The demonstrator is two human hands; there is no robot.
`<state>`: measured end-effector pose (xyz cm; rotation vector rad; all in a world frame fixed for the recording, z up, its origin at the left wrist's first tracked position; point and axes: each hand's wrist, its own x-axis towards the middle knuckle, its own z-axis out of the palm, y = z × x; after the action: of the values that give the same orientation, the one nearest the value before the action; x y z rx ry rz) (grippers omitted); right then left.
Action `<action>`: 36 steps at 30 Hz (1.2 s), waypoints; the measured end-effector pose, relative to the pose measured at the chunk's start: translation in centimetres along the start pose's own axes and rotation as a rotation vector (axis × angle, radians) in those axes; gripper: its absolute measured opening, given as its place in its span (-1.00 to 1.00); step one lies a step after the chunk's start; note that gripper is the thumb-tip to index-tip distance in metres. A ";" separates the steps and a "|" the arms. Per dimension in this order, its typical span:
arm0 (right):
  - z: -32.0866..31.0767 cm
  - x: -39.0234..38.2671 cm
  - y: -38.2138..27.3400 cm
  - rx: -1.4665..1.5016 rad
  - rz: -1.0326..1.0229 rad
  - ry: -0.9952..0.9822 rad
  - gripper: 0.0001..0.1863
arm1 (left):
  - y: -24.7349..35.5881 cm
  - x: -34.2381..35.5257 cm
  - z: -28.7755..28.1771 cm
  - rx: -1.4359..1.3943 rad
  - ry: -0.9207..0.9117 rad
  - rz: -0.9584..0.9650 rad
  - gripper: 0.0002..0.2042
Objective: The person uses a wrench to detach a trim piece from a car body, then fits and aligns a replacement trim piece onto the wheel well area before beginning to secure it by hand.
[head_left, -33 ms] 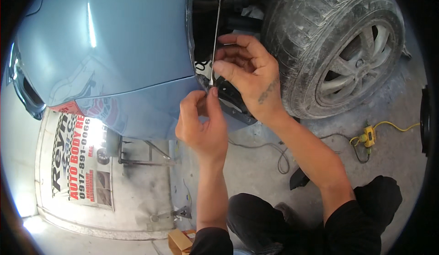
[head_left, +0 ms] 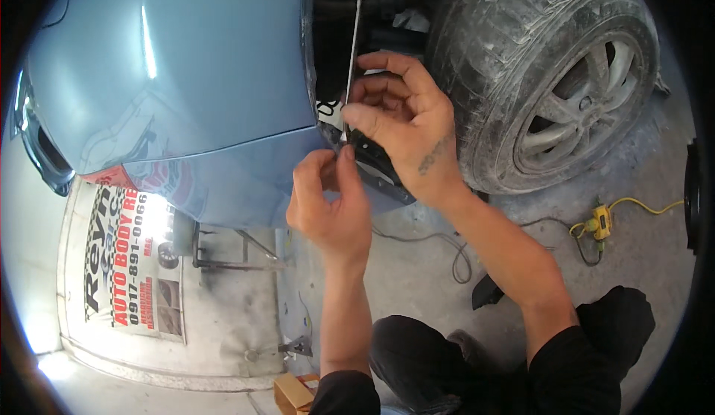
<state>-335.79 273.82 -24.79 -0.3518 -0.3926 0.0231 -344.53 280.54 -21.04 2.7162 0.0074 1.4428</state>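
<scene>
A long, thin metal wrench (head_left: 354,35) stands nearly upright in front of the dark wheel arch. My right hand (head_left: 406,110) is closed on its lower shaft, thumb against fingers, with the other fingers curled. At the wrench's lower end, my left hand (head_left: 328,199) has thumb and forefinger pinched at the bumper's corner by the arch edge; what lies between those fingertips is too small to make out. The blue car's fender (head_left: 216,58) lies to the left, and its bumper (head_left: 231,177) meets it along a seam that runs toward my fingers.
Right of my hands stands a dusty tyre (head_left: 484,80) on a grey wheel. A yellow electrical box (head_left: 598,223) with cords lies on the concrete floor. A cardboard box (head_left: 293,394) sits near my left sleeve, and a banner (head_left: 134,259) hangs on the wall beyond the car.
The wrench has turned slightly about its length, so its upper end looks broader. My right thumb has shifted a little to the left; my left hand has barely moved.
</scene>
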 end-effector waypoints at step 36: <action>-0.9 -1.4 -0.3 -0.410 0.281 -0.210 -0.80 | -3.9 -15.2 -2.2 -0.465 -0.526 -0.886 -0.83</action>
<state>-336.78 273.17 -25.96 -0.8124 -0.5541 0.2589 -354.82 283.99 -32.65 2.1406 0.6537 0.4081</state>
